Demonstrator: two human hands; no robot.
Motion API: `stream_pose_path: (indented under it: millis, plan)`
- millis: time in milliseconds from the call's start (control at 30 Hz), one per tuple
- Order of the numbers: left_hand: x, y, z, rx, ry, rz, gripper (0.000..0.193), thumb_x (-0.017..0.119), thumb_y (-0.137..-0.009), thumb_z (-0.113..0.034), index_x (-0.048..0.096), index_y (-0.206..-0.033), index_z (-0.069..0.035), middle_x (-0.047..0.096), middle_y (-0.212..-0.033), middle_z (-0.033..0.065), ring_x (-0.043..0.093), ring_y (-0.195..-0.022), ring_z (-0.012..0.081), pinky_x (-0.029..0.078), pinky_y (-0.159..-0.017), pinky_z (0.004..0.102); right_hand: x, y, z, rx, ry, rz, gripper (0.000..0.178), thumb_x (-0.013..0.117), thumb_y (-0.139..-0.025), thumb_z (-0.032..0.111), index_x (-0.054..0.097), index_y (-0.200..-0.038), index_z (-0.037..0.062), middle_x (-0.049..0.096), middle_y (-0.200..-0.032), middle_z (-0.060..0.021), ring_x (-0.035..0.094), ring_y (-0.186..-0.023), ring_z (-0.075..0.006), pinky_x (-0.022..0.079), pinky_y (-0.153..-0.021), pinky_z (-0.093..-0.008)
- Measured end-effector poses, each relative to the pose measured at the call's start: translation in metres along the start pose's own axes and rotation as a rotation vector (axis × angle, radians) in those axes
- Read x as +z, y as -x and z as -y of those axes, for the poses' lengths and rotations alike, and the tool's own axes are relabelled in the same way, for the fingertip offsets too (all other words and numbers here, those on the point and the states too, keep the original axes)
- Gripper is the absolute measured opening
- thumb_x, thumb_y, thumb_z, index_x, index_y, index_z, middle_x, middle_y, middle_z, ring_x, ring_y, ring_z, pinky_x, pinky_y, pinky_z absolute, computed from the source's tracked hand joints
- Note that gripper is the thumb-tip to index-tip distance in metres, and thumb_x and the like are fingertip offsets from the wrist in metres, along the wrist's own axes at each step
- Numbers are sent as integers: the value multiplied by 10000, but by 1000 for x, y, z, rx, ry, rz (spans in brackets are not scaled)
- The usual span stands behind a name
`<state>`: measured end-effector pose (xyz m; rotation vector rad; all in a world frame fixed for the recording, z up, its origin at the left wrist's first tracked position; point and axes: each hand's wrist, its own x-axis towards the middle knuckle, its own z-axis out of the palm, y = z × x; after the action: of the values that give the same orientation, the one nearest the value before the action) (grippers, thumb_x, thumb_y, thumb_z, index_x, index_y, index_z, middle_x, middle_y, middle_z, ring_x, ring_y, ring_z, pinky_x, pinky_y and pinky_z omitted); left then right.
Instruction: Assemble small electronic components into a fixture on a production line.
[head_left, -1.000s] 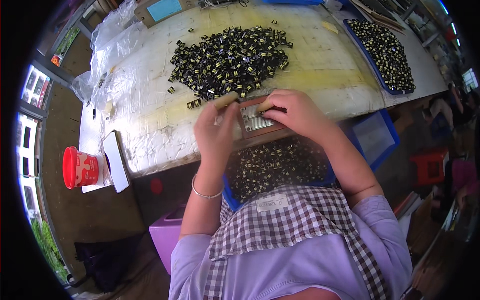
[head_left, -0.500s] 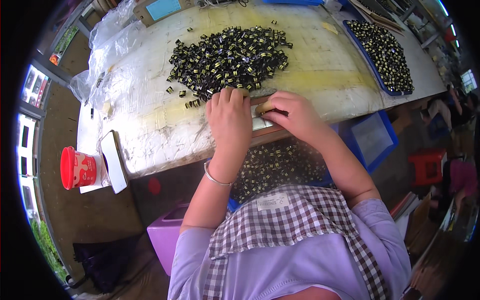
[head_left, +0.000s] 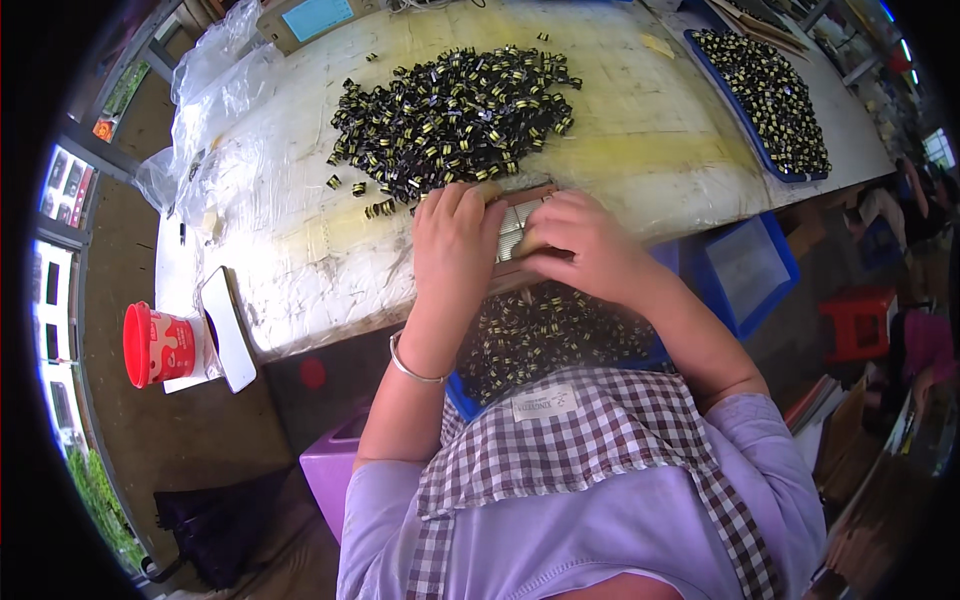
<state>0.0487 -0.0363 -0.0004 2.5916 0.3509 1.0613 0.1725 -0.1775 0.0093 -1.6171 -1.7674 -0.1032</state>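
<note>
At the near table edge my left hand (head_left: 455,235) is closed over the left end of a small flat frame (head_left: 507,268) with a reddish-brown border. Its pale, ridged face (head_left: 513,225) shows between my hands. Over the frame's right part, my right hand (head_left: 585,245) has its fingers bent and pressed together; a tan bit shows at its fingertips, and what they hold is hidden. Just beyond my left hand lies a big heap of small black parts with yellow-green bands (head_left: 450,120). More such parts fill a blue bin (head_left: 462,398) below the table edge, by my lap.
A blue tray (head_left: 735,110) of the same parts lies far right. At left are a red tub (head_left: 160,345), a white phone-like slab (head_left: 228,330) and clear plastic sheeting (head_left: 215,110). An empty-looking blue crate (head_left: 745,275) and a red stool (head_left: 858,325) stand below at right.
My right hand has moved slightly nearer me over the frame, baring more of the ridged face. My left hand stays at the frame's left end. The whole view has shifted a little.
</note>
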Motion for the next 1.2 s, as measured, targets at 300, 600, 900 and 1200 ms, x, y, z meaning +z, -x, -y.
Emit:
stream_pose_path:
  millis: [300,600,900,1200]
  plan:
    - [-9,8,-8,-12,133,-4,136,666,-786,-75,640,-919,-57,603,-797,98,552,-739,289,446,-677,386,5,16,7,278,-87,-192,117,720,-767,45,665,-868,66,644,-817,-73,626,-783,-242,498,-707,-328]
    - [-1,14,0,0,193,-55,133,672,-782,-60,673,-915,-60,631,-827,89,576,-770,283,475,-693,372,14,39,27,34,-1,-112,155,752,-735,77,692,-878,77,632,-777,-79,591,-673,-251,460,-605,-331]
    - [7,13,-25,2,203,-39,145,688,-756,-35,676,-898,-61,643,-852,98,590,-827,290,477,-731,374,22,-36,-22,346,217,-243,159,713,-790,160,668,-930,97,646,-811,-70,621,-700,-223,499,-624,-322]
    - [9,20,-22,-112,280,-68,128,695,-761,-52,683,-889,-46,623,-799,97,570,-746,285,468,-677,375,20,-18,-18,346,136,-288,188,674,-792,93,637,-976,91,605,-815,-66,588,-647,-218,493,-605,-330]
